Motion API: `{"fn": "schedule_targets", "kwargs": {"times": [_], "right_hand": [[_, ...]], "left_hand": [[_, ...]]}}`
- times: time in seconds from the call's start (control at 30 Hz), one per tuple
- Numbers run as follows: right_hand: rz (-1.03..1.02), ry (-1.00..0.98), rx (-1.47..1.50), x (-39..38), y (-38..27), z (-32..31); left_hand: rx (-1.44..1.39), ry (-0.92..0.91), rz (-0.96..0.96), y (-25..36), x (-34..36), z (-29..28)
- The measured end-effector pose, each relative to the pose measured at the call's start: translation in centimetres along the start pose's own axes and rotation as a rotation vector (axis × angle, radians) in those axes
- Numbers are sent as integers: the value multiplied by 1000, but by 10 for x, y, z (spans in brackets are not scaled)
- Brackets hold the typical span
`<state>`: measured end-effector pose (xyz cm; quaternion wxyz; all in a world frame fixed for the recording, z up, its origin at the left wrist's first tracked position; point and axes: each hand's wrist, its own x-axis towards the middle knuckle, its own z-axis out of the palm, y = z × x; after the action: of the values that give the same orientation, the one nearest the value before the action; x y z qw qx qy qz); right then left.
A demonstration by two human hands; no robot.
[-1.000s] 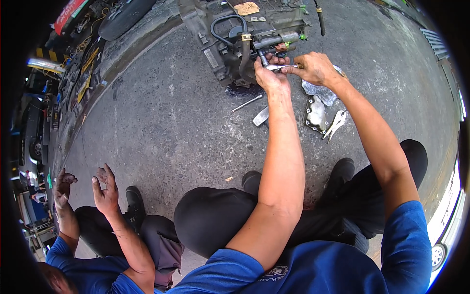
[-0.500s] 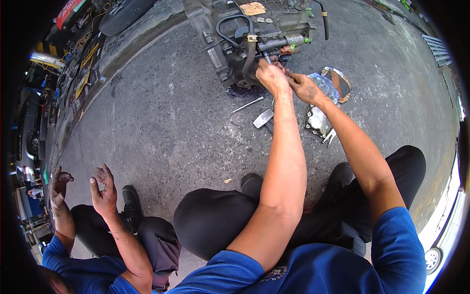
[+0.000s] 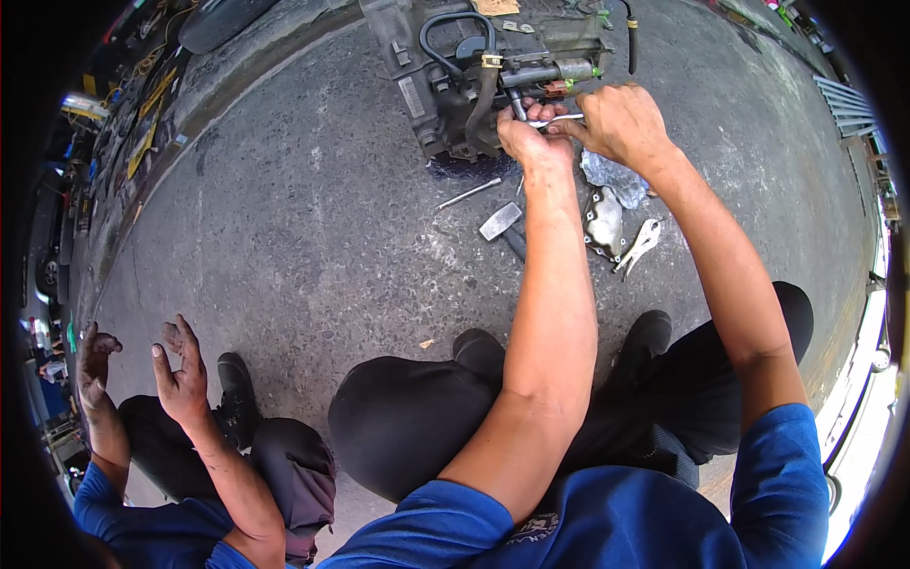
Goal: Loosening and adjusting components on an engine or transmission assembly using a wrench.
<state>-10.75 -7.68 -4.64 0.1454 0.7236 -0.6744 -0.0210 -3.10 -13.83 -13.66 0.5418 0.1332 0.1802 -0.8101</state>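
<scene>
A greasy metal gearbox-like assembly lies on the floor ahead of me. My left hand is curled palm up below it, fingers around the head of a shiny ratchet wrench. From there a metal socket or extension reaches up to the assembly; its far end is hard to make out. My right hand is closed on the wrench's handle, to the right of the left hand. A black hose with a yellowish clamp hangs beside the left fingers.
On the floor lie a hammer, a thin metal rod, a metal cover, locking pliers and a crumpled clear plastic bag. At lower left, a co-worker crouches, both hands raised. A tyre lies at far left.
My right hand has risen and moved right, and the wrench handle now shows in it. The left hand stays by the assembly. The pliers have come into fuller view.
</scene>
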Motion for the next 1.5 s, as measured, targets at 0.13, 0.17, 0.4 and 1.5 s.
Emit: {"fn": "schedule_targets", "kwargs": {"times": [0.13,0.17,0.4,1.5], "right_hand": [[-81,80,-13,-3,7,11],[-88,80,-20,-2,5,12],[12,40,92,-7,18,28],[263,-126,1474,-26,-28,96]], "left_hand": [[79,34,38,-1,-3,0],[110,53,54,0,-4,-1],[269,53,170,-12,-8,6],[1170,136,787,-15,-19,22]]}}
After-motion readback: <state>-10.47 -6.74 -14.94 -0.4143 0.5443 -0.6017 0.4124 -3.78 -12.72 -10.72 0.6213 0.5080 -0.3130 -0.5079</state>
